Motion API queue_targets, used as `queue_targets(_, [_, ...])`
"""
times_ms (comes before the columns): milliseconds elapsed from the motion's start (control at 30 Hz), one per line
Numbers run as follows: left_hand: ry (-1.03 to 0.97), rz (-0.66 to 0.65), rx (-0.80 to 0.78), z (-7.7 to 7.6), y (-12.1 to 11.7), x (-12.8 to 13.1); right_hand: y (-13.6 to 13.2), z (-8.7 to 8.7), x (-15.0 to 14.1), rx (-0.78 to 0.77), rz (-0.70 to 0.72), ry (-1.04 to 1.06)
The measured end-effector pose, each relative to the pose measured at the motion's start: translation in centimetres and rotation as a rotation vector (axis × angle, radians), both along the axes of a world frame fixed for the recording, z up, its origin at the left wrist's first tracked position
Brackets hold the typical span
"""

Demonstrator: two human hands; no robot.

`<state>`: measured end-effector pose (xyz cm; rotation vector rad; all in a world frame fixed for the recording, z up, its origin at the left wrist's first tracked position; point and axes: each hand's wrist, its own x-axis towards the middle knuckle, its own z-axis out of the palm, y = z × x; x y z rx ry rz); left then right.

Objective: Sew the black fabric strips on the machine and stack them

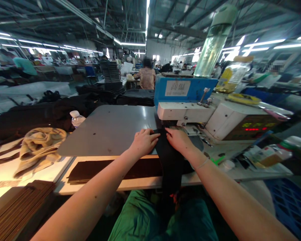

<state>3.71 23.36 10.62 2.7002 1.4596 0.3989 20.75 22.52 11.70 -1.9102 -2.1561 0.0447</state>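
Note:
A long black fabric strip [171,162] runs from under the machine head, over the table's front edge and down towards my lap. On its left edge my left hand [144,140] is closed, thumb and fingertips pressed onto the cloth. My right hand [177,139] grips the strip's right edge close to the machine, fingers together and pointing forward. The sewing machine [187,112], white with a blue cover, stands just beyond both hands. Its needle area is too small and dark to make out. A grey metal plate [112,130] lies flat beside my left hand.
Folded dark fabric [92,170] lies along the front of the table. To the left are a crumpled tan cloth [41,145], a small bottle [77,118] and stacked brown pieces [22,207]. A control box [240,122] and a tall bottle [213,45] stand right.

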Motion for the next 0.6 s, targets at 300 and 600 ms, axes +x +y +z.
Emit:
queue_targets(300, [0.008,-0.027,0.020,-0.2,0.7,0.2,0.9,1.0,0.0,-0.058,0.062,-0.157])
queue_targets(600, [0.002,-0.053,0.057,-0.2,1.3,0.1,1.9,0.9,0.2,-0.042,0.107,-0.170])
